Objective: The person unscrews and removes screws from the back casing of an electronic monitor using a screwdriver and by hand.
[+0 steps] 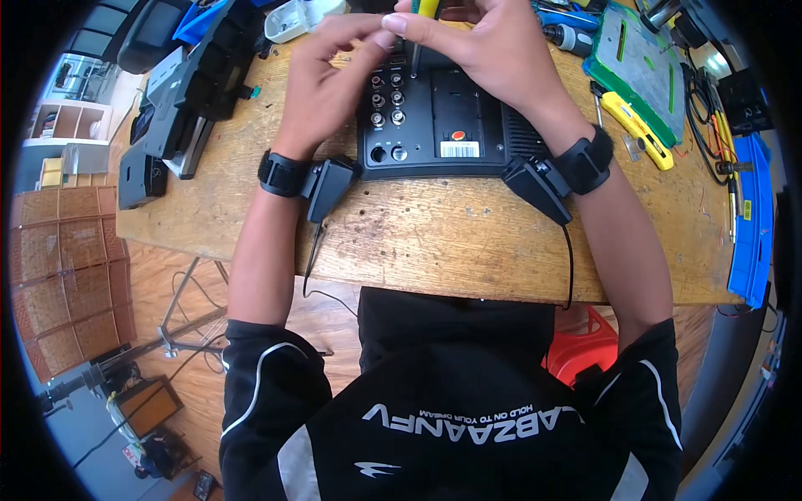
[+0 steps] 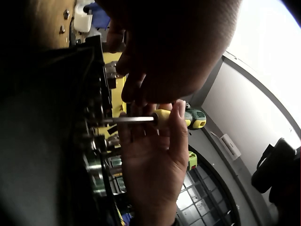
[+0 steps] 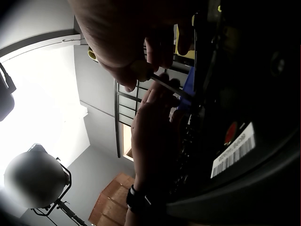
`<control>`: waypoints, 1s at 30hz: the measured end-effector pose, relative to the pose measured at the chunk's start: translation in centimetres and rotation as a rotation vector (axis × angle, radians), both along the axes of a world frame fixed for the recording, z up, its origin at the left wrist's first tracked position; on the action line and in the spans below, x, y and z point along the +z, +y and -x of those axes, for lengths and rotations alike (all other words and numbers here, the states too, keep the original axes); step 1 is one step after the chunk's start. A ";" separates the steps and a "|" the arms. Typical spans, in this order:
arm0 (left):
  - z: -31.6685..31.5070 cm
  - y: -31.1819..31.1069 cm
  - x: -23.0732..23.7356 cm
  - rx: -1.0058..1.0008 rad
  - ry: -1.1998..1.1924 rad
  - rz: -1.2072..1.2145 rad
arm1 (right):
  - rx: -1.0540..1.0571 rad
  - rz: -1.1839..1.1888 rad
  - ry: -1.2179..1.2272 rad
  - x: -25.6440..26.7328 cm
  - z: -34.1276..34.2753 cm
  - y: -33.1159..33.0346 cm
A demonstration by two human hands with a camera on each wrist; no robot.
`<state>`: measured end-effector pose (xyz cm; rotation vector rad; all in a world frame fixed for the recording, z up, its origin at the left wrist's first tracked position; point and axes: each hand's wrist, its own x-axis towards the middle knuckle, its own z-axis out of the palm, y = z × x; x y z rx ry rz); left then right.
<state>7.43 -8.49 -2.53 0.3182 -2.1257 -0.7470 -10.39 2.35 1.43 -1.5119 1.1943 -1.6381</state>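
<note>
A screwdriver with a yellow and green handle (image 1: 428, 8) stands with its shaft down to a black device (image 1: 426, 159) that has rows of round metal connectors and a barcode label. My right hand (image 1: 510, 63) grips the handle; in the left wrist view the right hand (image 2: 157, 165) has its thumb along the yellow part. Beside the shaft is my left hand (image 1: 330, 88), its fingers bent near the upper connectors, thumb and index close together. In the right wrist view the left hand (image 3: 155, 127) is near the shaft (image 3: 169, 87); whether it holds something small cannot be told.
On the right of the wooden table (image 1: 434, 242) lie a yellow cutter (image 1: 637, 129), a green-edged board (image 1: 639, 71), cables and a blue tray (image 1: 752, 221). Black devices (image 1: 188, 108) are stacked at the left, and a white container (image 1: 305, 18) stands at the back.
</note>
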 end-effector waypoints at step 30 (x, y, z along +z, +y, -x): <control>-4.2 -5.1 -1.3 0.606 -0.547 0.113 | -0.434 -0.028 -0.137 -3.8 3.0 5.3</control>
